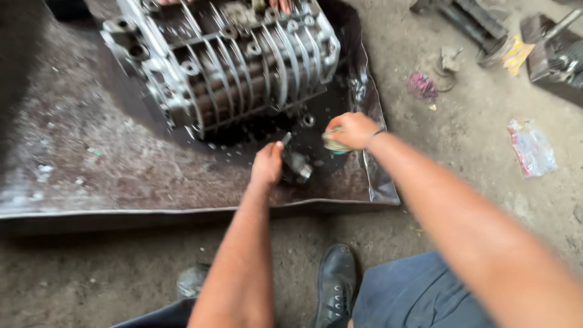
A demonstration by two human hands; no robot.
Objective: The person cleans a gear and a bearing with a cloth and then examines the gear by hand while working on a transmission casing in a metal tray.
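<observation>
Floor (73, 279) of rough grey concrete, dusty, with small stones. On floor, large dark metal sheet (91, 152), stained with oil and dirt, front edge bent and running almost straight across picture, right edge curling up near right hand.

On sheet, one finned engine block (225, 61) of light metal, lying tilted, several round bolt holes along its sides. Just in front of block, one small ring-shaped part (308, 120) lying loose on wet dark patch.

Two hands in view, both from same person. Left hand (268, 164) closed around small grey metal part (297, 165), cylinder-like, blurred, low over sheet near its front edge. Right hand (352, 130) curled around round object with green edge (333, 144), held just above sheet, right of metal part and near it; exact kind of object not possible to tell. One thin band around right wrist.

Beyond sheet, on bare floor at right: one crumpled clear plastic bag (532, 147) with red marks, one pink rag-like lump (422, 85), more dark machine parts (555, 51) at upper right corner, one yellow scrap beside them.

At bottom, two black shoes (336, 285), one sharp, other blurred at left, and blue trousers (413, 297).

Open room mostly on left half of sheet, bare except for dirt. Narrow strip of free sheet between block and front edge, where both hands are. Floor between sheet and shoes free.
</observation>
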